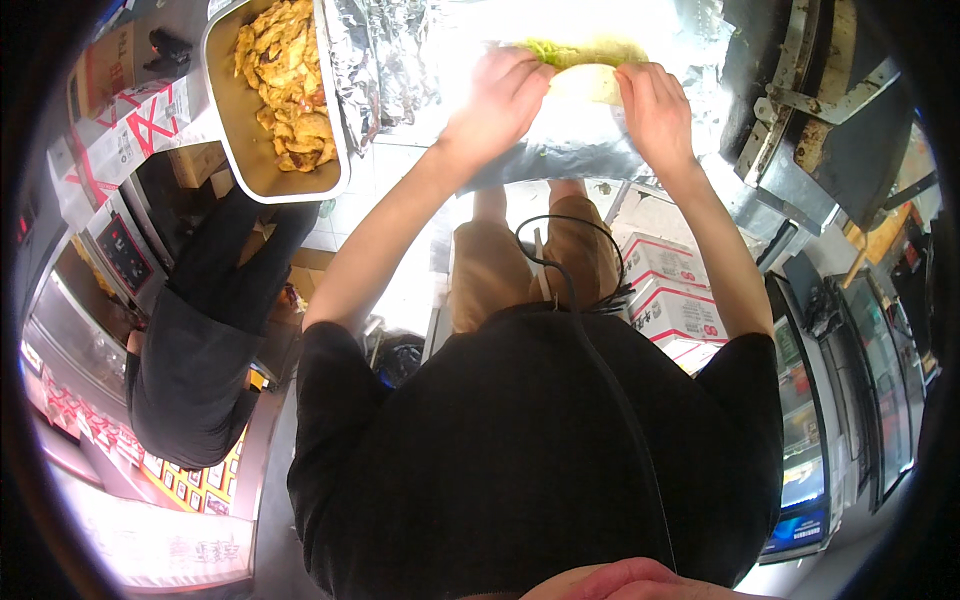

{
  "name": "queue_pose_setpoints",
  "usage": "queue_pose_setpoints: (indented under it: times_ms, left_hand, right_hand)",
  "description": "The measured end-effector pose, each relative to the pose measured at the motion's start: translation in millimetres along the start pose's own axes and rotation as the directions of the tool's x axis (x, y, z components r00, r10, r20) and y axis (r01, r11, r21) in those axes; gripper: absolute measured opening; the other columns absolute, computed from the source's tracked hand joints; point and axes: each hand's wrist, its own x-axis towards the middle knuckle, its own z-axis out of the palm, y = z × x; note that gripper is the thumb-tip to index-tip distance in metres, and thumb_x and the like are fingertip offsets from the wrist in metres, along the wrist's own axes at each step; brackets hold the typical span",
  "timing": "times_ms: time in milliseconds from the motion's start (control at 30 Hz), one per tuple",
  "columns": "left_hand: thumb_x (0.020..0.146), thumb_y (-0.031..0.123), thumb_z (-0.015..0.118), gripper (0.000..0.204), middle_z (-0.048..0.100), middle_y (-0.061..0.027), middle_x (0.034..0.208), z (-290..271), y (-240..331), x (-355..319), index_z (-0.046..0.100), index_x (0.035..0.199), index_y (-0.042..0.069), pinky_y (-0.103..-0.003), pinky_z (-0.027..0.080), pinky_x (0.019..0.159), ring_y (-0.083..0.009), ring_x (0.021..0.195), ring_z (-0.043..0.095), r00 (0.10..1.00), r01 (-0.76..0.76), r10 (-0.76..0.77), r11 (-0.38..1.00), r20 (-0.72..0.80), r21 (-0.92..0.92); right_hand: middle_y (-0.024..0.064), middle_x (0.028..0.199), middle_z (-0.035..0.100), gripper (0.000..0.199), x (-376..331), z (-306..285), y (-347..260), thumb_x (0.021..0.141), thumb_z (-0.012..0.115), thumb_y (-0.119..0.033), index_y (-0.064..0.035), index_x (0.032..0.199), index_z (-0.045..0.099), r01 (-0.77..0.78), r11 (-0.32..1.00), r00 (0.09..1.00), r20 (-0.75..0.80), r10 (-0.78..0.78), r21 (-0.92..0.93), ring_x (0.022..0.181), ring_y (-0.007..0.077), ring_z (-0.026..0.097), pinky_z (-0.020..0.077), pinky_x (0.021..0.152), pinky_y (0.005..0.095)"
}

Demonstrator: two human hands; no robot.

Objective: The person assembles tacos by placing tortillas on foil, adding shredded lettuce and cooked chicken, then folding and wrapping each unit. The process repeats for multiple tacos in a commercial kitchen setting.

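Note:
A pale round flatbread (585, 86) lies on a foil-covered worktop (590, 140), its near edge lifted and folded toward a strip of shredded lettuce (568, 52). My left hand (497, 105) pinches the flatbread's left side, somewhat smeared by motion and glare. On the opposite side, the fingers of my right hand (655, 112) are closed on the flatbread's edge. Whatever else lies under the fold is hidden, and bright light washes out the area around it.
Left of the worktop stands a deep white-rimmed pan (338, 150) of browned meat pieces (290, 85), beside crumpled foil (385, 60). A metal appliance with a hinged arm (830, 100) borders the right. Another person in black (190, 370) is at the left. Boxes (675, 300) are stacked below.

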Motion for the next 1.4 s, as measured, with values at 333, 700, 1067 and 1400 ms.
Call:
queue_pose_setpoints:
  times_ms: [333, 700, 1067, 1400]
  left_hand:
    - [0.094, 0.009, 0.073, 0.045, 0.066, -0.0101, 0.137, 3, 24, 4, 0.067, 0.138, 0.006, -0.046, 0.049, 0.111, -0.0317, 0.132, 0.06, 0.997, -0.055, 0.042, 0.972, 0.061, 0.229]
    - [0.089, 0.004, 0.069, 0.041, 0.068, -0.0121, 0.132, -8, 1, 25, 0.067, 0.13, 0.007, -0.045, 0.056, 0.102, -0.0331, 0.125, 0.066, 0.955, -0.02, -0.026, 0.989, 0.297, 0.148]
    - [0.095, 0.017, 0.074, 0.021, 0.069, -0.0119, 0.119, -18, -53, 63, 0.076, 0.115, 0.008, -0.05, 0.054, 0.101, -0.0346, 0.115, 0.066, 0.961, 0.085, -0.04, 0.984, 0.274, -0.155]
    - [0.093, 0.01, 0.076, 0.033, 0.074, -0.0136, 0.124, 9, -10, 37, 0.071, 0.125, 0.005, -0.043, 0.06, 0.099, -0.0313, 0.116, 0.071, 0.999, 0.044, -0.042, 0.973, -0.013, 0.228]
  right_hand:
    - [0.0024, 0.107, 0.069, 0.012, 13, 19, 4, 0.1, 0.078, -0.017, -0.0104, 0.109, 0.074, -0.185, 0.972, 0.983, -0.032, 0.182, -0.146, 0.099, 0.0253, 0.066, 0.0496, 0.085, 0.0414]
    - [0.0055, 0.127, 0.072, 0.037, 9, -22, 17, 0.095, 0.082, -0.021, -0.0126, 0.131, 0.074, 0.137, 0.991, 0.955, 0.268, -0.129, -0.012, 0.12, 0.0264, 0.068, 0.0554, 0.1, 0.0412]
    - [0.0079, 0.13, 0.064, 0.022, 58, -17, 61, 0.106, 0.074, -0.016, -0.0075, 0.127, 0.075, -0.037, 0.973, 0.936, 0.349, -0.047, 0.228, 0.109, 0.0262, 0.068, 0.0571, 0.094, 0.0386]
    - [0.0024, 0.131, 0.072, 0.038, 24, -5, 28, 0.097, 0.081, -0.022, -0.0087, 0.132, 0.073, 0.139, 0.985, 0.985, 0.121, -0.126, -0.103, 0.119, 0.0233, 0.07, 0.0612, 0.097, 0.0377]
